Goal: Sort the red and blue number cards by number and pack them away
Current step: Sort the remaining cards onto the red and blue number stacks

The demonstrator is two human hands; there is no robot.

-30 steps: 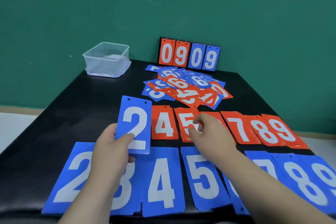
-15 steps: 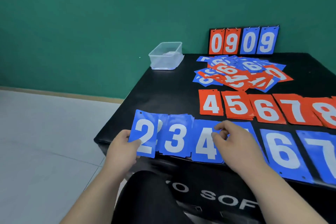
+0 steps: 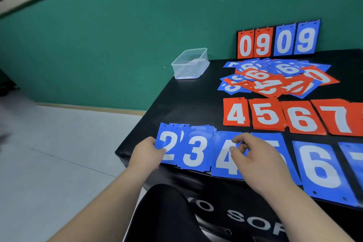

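**Blue 2 card settled onto its pile**

The left hand [image 3: 146,151] pinched the blue 2 card [image 3: 167,146] by its left edge, laying it on the 2 pile [image 3: 181,129] at the bench's [image 3: 186,104] seven o'clock corner, probably to keep the row in number order. The right hand [image 3: 255,160] rested loosely curled, grasping nothing, on the blue 4 [image 3: 224,158]. The card's long axis ran six to twelve, digit upright, holes at twelve. The unsorted heap [image 3: 275,80] lay at one o'clock, the box [image 3: 189,64] at eleven.

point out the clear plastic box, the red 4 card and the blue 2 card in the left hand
clear plastic box [image 3: 189,65]: head view, on its near wall.
red 4 card [image 3: 236,112]: head view, on the white digit.
blue 2 card [image 3: 169,146]: head view, on the white digit, beside the left hand [image 3: 146,152] thumb.
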